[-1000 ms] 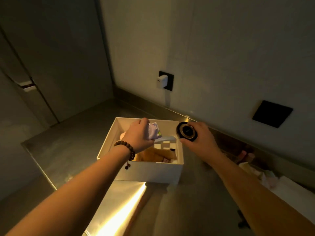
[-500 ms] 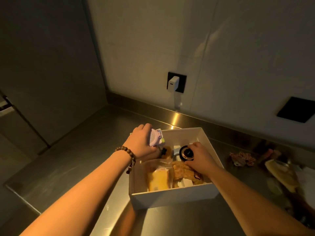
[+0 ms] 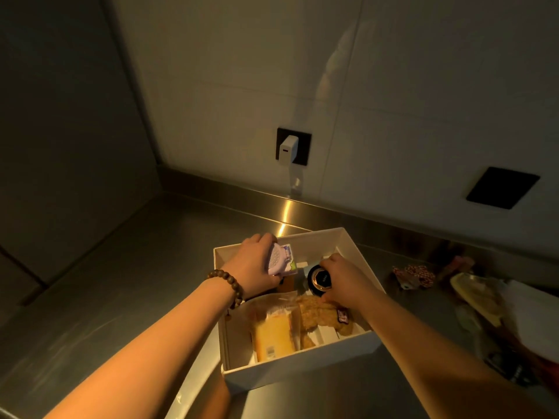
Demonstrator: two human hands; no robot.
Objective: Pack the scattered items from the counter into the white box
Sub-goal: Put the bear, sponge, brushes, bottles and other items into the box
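The white box [image 3: 302, 365] stands open on the steel counter, low in the middle of the view. My left hand [image 3: 252, 269], with a bead bracelet at the wrist, holds a small lilac packet [image 3: 279, 261] over the box's far left corner. My right hand [image 3: 344, 281] grips a round black jar with a gold lid [image 3: 320, 279] inside the box, near its far right part. In the box lie a wrapped yellow cake slice [image 3: 273, 331] and a brown plush toy [image 3: 320, 317].
Loose items lie on the counter [image 3: 136, 267] to the right: a red-and-white patterned piece [image 3: 416, 275], a pale bag [image 3: 481, 297] and white paper [image 3: 532, 316]. A white charger [image 3: 289, 148] sits in a wall socket behind. A black panel [image 3: 502, 187] is on the wall.
Both hands moved down into the box with their items; the jar went from above the box's far right rim to inside it. My view shifted left and down.
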